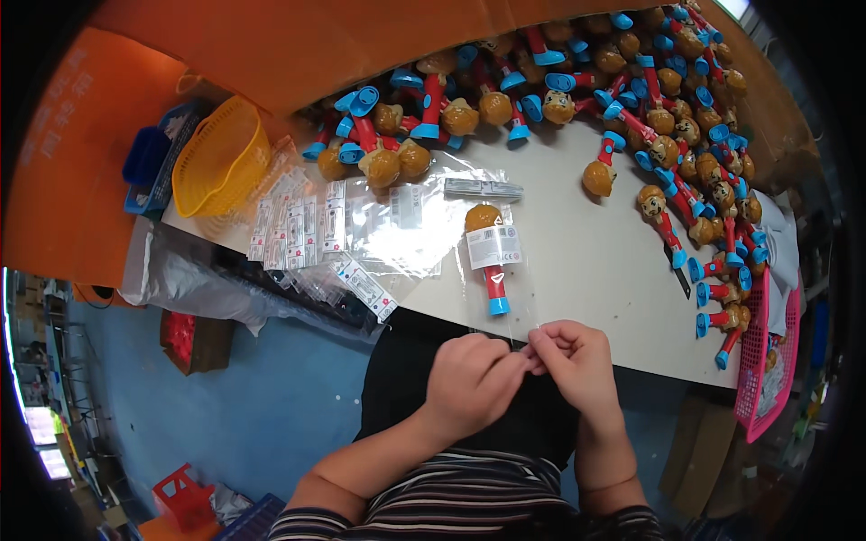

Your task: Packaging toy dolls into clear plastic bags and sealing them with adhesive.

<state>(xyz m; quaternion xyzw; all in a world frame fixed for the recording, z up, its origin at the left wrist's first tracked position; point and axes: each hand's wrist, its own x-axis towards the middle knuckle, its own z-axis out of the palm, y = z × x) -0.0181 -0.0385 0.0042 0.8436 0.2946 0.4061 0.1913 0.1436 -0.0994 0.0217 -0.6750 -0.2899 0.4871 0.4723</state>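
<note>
My left hand (471, 379) and my right hand (577, 359) meet at the near edge of the table, fingertips pinched together on the open end of a clear plastic bag (519, 311). Inside the bag lies a toy (490, 248) with a brown animal head, red handle and blue base, under a white label. The bag rests on the white table (577, 270), stretching away from my hands.
A big heap of the same brown, red and blue toys (667, 108) fills the far and right side. Empty clear labelled bags (361, 230) lie spread at the left. A yellow basket (219, 158) stands far left, a pink basket (767, 361) at the right edge.
</note>
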